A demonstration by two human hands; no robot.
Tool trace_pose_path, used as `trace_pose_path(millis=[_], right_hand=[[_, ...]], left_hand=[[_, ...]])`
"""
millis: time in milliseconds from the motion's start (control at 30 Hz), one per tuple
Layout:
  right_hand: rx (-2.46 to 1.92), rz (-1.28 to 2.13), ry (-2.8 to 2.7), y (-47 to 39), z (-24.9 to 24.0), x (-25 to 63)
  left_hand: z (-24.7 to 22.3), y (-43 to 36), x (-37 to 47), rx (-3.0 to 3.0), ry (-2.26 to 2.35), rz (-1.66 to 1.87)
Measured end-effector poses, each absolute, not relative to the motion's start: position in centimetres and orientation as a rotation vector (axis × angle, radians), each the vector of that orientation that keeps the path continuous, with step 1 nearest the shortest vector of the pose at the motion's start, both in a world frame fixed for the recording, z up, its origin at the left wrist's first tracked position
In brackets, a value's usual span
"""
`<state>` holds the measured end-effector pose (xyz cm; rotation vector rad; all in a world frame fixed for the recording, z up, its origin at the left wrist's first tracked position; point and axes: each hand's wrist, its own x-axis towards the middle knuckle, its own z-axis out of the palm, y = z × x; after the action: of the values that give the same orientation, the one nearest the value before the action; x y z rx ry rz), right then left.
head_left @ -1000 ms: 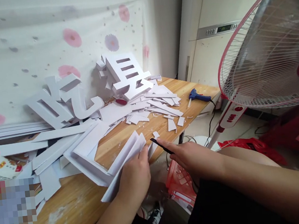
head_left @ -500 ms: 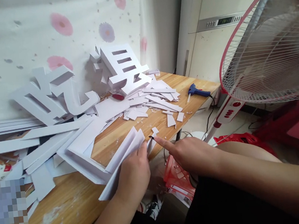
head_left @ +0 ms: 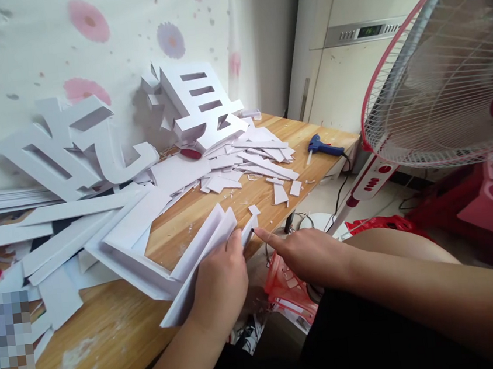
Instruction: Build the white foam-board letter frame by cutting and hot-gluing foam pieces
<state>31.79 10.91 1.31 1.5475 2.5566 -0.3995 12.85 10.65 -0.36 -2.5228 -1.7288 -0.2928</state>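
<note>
Your left hand [head_left: 221, 278] is gripping a white board [head_left: 220, 231]; your right hand [head_left: 309, 254] is clutching a mostly hidden black tool [head_left: 253, 229].

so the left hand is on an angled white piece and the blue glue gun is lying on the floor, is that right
Not quite: the blue glue gun is lying on the wooden table, near its far right end, not on the floor, as the head view shows. The left hand is indeed on an angled white piece.
</note>
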Motion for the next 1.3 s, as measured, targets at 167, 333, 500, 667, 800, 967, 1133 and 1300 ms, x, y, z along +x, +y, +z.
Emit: trace_pose_path(millis=[167,333,500,667,800,967,1133,1300], right_hand=[[1.484,-0.327,2.523,11.0,0.4,31.8],[1.526,-0.349,2.531,11.0,0.9,31.8],[1.653,-0.476,2.607,11.6,2.8,33.6],[1.809,-0.493,2.602,14.5,3.9,36.2],[1.852,-0.453,2.589,18.1,3.3,35.6],[1.876,-0.319,2.611,23.1,3.0,33.8],[2.292,0.052,2.318,27.8,3.9,38.0],[2.663,0.214,1.83,30.2,3.0,44.8]], left_hand=[[-0.5,10.9,12.8,-2.517,-1.761,-0.274],[-0.2,9.9,13.0,-2.497,-1.763,-0.327],[4.7,8.7,10.4,-2.386,-1.639,-0.719],[9.1,15.3,4.8,-2.093,-2.09,-0.534],[8.4,21.1,3.7,-2.285,-2.105,-0.249],[7.6,22.0,9.6,-2.587,-1.744,-0.049],[6.9,21.7,15.3,-2.69,-1.564,0.314],[5.6,22.4,17.2,-2.659,-1.493,0.496]])
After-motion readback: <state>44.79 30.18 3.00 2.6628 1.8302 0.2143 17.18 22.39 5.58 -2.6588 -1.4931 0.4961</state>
